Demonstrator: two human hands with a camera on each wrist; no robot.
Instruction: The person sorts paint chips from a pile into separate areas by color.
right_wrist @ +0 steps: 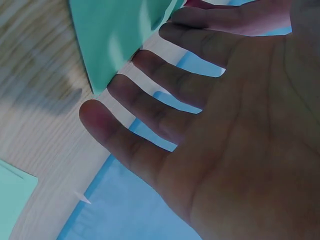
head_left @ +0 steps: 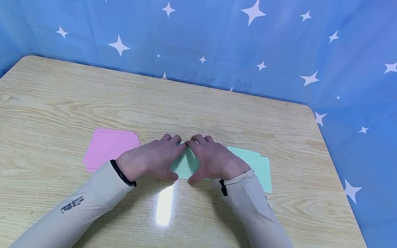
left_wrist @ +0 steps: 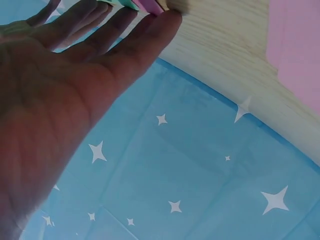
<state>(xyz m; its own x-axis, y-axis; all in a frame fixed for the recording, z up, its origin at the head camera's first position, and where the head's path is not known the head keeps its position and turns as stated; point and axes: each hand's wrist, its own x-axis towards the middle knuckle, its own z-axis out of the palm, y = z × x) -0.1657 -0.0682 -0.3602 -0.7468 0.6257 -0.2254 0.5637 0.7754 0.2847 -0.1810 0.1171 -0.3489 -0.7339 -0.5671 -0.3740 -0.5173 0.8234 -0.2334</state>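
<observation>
A light green sheet of paper [head_left: 186, 165] lies flat at the middle of the wooden table [head_left: 201, 107]. My left hand [head_left: 155, 157] and right hand [head_left: 213, 160] lie on it side by side, fingers straight, fingertips meeting at its far edge. In the left wrist view my left hand [left_wrist: 75, 100] stretches flat, its fingertips touching paper edges at the top of the frame. The right wrist view shows my right hand [right_wrist: 225, 125] with spread fingers reaching onto the green sheet [right_wrist: 115, 35]. Most of the sheet is hidden under both hands.
A pink paper stack [head_left: 109, 147] lies left of my hands, and a light green paper stack [head_left: 262, 167] lies to their right. A blue cloth with white stars [head_left: 212, 28] surrounds the table on the far, left and right sides.
</observation>
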